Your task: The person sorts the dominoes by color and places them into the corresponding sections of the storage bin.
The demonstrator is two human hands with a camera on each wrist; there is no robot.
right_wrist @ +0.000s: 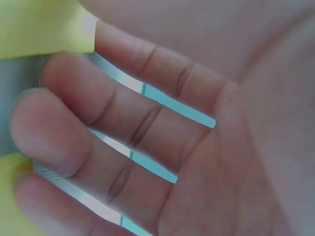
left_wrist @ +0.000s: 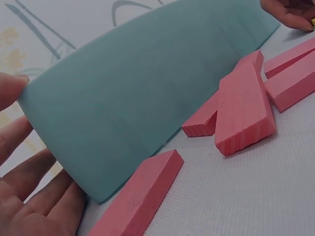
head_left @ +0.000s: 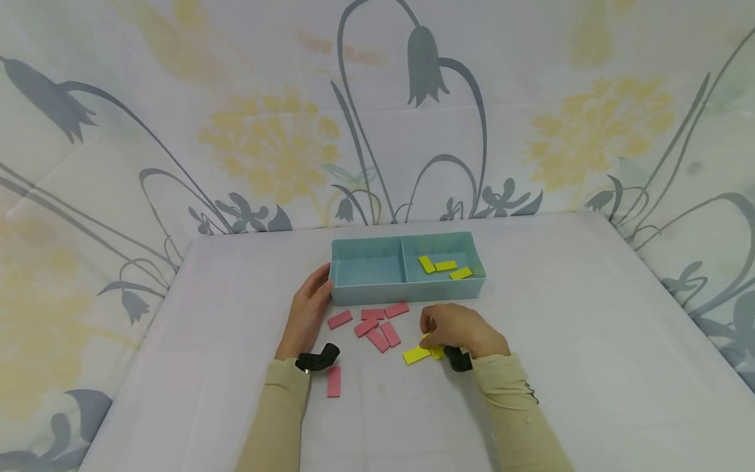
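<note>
A teal two-compartment box stands mid-table with three yellow blocks in its right half. My left hand rests against the box's front left corner, fingers relaxed, thumb on the wall. Several pink blocks lie loose in front of the box, one close to the left hand. My right hand curls down over yellow blocks on the table, fingertips pinching one. The box's left half is empty.
One more pink block lies apart by my left wrist. A white cloth covers the table, with bare room at left and right. A flowered sheet hangs behind the far edge.
</note>
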